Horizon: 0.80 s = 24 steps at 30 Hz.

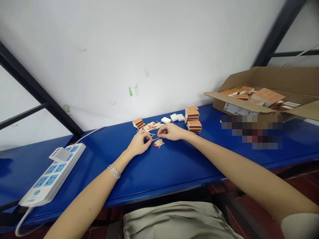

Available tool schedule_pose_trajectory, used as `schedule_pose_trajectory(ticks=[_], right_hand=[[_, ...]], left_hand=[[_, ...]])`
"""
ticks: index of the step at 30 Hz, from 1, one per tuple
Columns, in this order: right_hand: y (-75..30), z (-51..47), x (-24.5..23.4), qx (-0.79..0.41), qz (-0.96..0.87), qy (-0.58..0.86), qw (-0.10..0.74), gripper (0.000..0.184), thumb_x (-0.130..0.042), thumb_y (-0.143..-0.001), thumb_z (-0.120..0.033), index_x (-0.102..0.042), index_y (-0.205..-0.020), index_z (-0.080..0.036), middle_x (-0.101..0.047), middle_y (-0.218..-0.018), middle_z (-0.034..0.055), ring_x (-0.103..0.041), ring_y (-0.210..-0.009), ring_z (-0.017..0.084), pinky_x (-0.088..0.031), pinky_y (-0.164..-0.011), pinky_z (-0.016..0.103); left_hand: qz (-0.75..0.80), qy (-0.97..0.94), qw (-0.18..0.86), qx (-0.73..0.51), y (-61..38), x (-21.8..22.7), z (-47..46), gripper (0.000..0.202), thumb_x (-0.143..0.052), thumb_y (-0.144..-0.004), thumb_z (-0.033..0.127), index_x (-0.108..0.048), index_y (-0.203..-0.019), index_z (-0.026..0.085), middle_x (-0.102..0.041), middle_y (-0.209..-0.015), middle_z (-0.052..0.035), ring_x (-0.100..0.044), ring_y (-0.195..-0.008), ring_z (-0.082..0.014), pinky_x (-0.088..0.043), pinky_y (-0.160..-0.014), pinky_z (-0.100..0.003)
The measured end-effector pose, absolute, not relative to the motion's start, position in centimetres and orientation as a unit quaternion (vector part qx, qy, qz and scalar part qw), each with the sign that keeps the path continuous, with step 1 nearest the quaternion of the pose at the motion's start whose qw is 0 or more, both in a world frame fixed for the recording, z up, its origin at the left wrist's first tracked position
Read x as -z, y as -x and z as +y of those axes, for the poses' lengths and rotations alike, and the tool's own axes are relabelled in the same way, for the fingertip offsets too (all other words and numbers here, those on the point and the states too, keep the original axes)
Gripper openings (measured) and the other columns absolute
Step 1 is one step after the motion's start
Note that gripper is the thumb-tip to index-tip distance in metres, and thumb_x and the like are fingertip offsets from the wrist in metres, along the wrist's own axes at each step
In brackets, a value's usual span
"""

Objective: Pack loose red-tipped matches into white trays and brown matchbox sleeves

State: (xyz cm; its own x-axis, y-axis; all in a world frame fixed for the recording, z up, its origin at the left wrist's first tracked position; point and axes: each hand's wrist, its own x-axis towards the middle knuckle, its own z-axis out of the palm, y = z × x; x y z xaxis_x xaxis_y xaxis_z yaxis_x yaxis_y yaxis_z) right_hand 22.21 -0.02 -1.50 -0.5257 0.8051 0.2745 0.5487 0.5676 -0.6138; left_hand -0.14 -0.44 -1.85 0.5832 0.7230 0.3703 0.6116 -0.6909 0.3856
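Observation:
My left hand [140,142] is curled, thumb and forefinger close together, with a match [156,138] poking out at its fingertips. Just to the right, my right hand [172,131] has its fingers drawn into a pinch; what lies between them, if anything, is too small to make out. Below the fingertips lies a small bunch of red-tipped matches [159,143] on the blue table [154,176]. Behind both hands spreads a larger loose heap of matches [150,126], partly hidden by my fingers.
Orange matchboxes [192,114] stand stacked on the right, with a smaller stack of matchboxes [138,123] at left. White trays [166,120] lie near the wall. A cardboard carton [216,105] holds many matchboxes at far right. A power strip [54,171] lies left.

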Motion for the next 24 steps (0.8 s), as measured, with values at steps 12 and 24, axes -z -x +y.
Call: schedule_pose_trajectory(ticks=[12,24], right_hand=[[-21.95,-0.34,1.34,-0.231,-0.834,0.419,0.274,0.017,-0.061,-0.076,-0.015,-0.073,-0.086,-0.010,-0.071,-0.076,0.0060,-0.060,-0.065,0.013,-0.045,-0.062,0.023],[-21.51,0.34,1.89,-0.194,-0.865,0.386,0.256,0.017,-0.057,-0.076,-0.011,-0.072,-0.084,-0.013,-0.069,-0.082,0.0044,-0.055,-0.066,0.011,-0.041,-0.064,0.022]], left_hand=[[0.379,-0.889,0.094,-0.240,0.07,2.00,-0.37,0.012,-0.056,-0.082,0.024,-0.065,-0.081,0.018,-0.059,-0.083,-0.0049,-0.052,-0.077,-0.0176,-0.046,-0.077,-0.032],[0.389,-0.884,0.087,-0.246,0.06,1.88,-0.06,0.016,-0.054,-0.084,0.029,-0.067,-0.082,0.018,-0.058,-0.079,-0.0037,-0.051,-0.070,-0.0158,-0.046,-0.073,-0.031]])
